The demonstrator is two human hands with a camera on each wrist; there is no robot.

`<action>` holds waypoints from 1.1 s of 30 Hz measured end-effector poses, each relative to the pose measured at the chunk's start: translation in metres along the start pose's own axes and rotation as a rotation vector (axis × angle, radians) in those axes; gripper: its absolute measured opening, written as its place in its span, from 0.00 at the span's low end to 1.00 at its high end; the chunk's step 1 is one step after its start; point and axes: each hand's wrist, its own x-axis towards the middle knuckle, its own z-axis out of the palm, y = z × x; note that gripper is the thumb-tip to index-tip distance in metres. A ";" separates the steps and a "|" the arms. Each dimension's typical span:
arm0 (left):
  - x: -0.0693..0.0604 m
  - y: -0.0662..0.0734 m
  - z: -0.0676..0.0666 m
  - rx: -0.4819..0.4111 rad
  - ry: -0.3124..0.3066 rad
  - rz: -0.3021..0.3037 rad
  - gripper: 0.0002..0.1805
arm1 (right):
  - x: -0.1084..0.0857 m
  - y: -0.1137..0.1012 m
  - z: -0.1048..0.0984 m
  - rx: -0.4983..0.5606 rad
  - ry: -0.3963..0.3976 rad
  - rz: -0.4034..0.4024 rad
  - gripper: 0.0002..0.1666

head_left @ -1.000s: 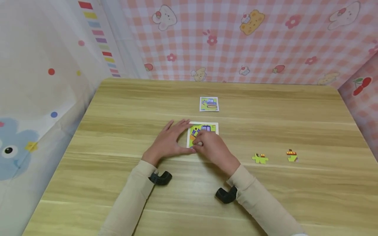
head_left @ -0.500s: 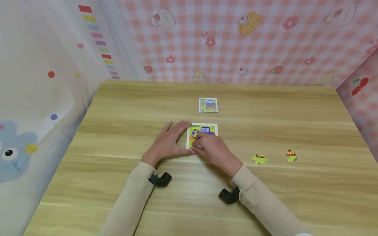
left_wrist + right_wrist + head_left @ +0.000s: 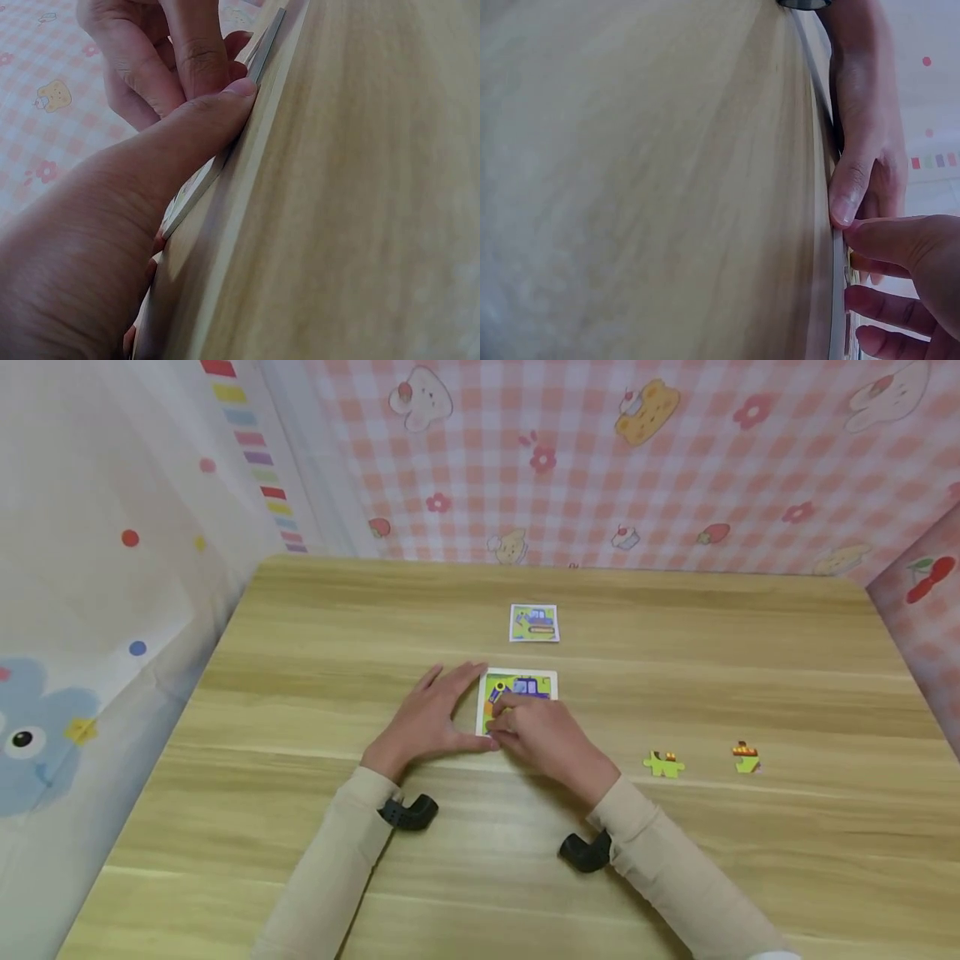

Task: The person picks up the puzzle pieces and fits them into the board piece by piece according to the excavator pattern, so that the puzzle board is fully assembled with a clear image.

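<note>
A white-framed jigsaw puzzle (image 3: 519, 673) with a blue and green vehicle picture lies on the table. My left hand (image 3: 427, 722) grips it from the left side, its fingers at the far left corner and its thumb on the near edge. My right hand (image 3: 551, 735) leans over the puzzle with curled fingers, thumb and fingertips together at the lower left on a puzzle piece they mostly cover. In the right wrist view, the right thumb (image 3: 889, 238) meets the left thumb (image 3: 847, 191) at the frame's edge. The puzzle's lower right is hidden under the right hand.
Two loose puzzle pieces lie to the right, a green one (image 3: 664, 765) and one with a red-orange band (image 3: 746, 758). Behind the puzzle is a small picture card (image 3: 534, 623) of a similar vehicle. Patterned cloth (image 3: 585, 460) hangs behind the wooden table (image 3: 337, 635).
My right hand shifts slightly over the puzzle's lower left, with its forearm a little further right. The left hand keeps its grip. The view tilts slightly.
</note>
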 end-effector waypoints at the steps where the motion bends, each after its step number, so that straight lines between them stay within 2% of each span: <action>1: 0.000 0.000 -0.001 0.001 0.000 0.000 0.65 | 0.000 0.000 -0.001 -0.007 -0.003 -0.006 0.05; 9: 0.000 0.002 -0.004 0.009 -0.001 -0.004 0.65 | 0.004 -0.001 -0.002 -0.057 -0.050 -0.036 0.09; 20: 0.000 0.001 -0.006 0.017 0.017 0.001 0.63 | 0.001 -0.001 -0.002 -0.104 -0.048 -0.124 0.09; 27: 0.001 0.002 -0.003 0.017 -0.001 0.004 0.62 | -0.007 0.001 -0.004 -0.083 -0.074 -0.085 0.11; 33: 0.001 0.001 -0.002 0.033 -0.010 0.012 0.60 | -0.010 0.003 -0.001 -0.046 -0.067 -0.062 0.12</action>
